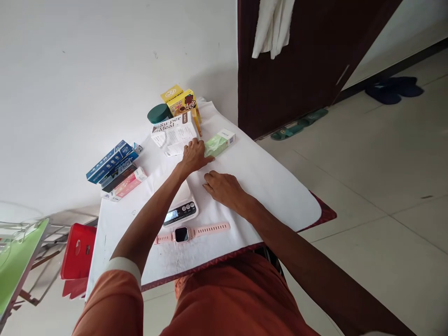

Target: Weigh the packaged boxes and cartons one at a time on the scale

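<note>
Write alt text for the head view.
A person's left hand is at a white "Su-per Meal" box on a white-covered table, the right hand close by. A green-and-white box lies near both hands; nearer the wearer are a digital scale and a pink-strapped watch.

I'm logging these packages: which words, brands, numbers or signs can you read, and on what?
"Su·per Meal": white box; its smaller print is too small to read.
Scale display: digits show, too blurred to read surely.
Yellow box, blue box, pink box, green-and-white box: printing too small or blurred to read.
</note>
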A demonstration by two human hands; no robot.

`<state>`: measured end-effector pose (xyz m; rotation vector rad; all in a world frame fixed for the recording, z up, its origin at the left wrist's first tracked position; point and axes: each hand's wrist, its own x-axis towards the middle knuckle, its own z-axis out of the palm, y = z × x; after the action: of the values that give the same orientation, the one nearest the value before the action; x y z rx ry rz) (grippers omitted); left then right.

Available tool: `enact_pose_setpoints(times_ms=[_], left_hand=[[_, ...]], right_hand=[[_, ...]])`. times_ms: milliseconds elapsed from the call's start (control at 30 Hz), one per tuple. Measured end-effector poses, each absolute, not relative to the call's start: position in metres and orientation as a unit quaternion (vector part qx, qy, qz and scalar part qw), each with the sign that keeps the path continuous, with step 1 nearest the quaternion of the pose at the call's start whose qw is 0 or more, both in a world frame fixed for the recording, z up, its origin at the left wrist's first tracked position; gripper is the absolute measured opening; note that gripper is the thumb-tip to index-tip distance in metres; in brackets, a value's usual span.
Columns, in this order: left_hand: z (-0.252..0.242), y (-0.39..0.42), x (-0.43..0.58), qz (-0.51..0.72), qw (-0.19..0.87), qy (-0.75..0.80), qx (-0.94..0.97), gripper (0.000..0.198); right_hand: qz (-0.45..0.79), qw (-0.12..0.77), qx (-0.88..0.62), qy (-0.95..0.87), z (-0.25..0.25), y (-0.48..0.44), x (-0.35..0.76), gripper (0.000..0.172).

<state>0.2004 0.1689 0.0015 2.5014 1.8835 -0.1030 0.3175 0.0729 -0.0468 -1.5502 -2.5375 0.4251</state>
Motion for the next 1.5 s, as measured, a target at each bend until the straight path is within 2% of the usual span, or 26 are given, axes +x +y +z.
enact_pose_setpoints(times_ms=[167, 367, 567, 767, 933, 1100, 1300, 1400, 1500], left_hand=[[0.006, 0.170, 0.198, 0.049, 0.062, 0.630, 0.772, 0.041], [0.039, 0.133, 0.143, 0.183, 0.045, 0.541, 0.820, 0.045], [0.053, 0.056, 0.062, 0.157, 0.020, 0.568, 0.808, 0.047], [0.030, 0.010, 0.019, 0.154, 0.052, 0.617, 0.770, 0.044], [0.010, 0.003, 0.017, 0.171, 0.079, 0.616, 0.765, 0.045], [-0.001, 0.005, 0.022, 0.173, 0.080, 0.617, 0.763, 0.049], [0.004, -0.008, 0.021, 0.187, 0.075, 0.625, 0.755, 0.074], [0.005, -0.009, 0.029, 0.181, 0.056, 0.621, 0.761, 0.074], [0.000, -0.004, 0.038, 0.159, 0.040, 0.621, 0.766, 0.061]], right_hand=[[0.134, 0.070, -0.521, -0.840, -0.048, 0.073, 0.317, 0.035], [0.126, 0.082, -0.522, -0.840, -0.049, 0.071, 0.318, 0.032], [0.133, 0.109, -0.524, -0.834, -0.052, 0.069, 0.317, 0.028], [0.218, 0.165, -0.525, -0.806, -0.050, 0.072, 0.320, 0.021], [0.306, 0.140, -0.489, -0.805, -0.033, 0.089, 0.324, 0.026], [0.290, 0.189, -0.483, -0.805, -0.029, 0.114, 0.303, 0.025], [0.241, 0.264, -0.493, -0.793, -0.061, 0.127, 0.289, 0.022], [0.245, 0.293, -0.472, -0.795, -0.074, 0.129, 0.293, 0.024], [0.237, 0.308, -0.459, -0.799, -0.081, 0.129, 0.294, 0.025]])
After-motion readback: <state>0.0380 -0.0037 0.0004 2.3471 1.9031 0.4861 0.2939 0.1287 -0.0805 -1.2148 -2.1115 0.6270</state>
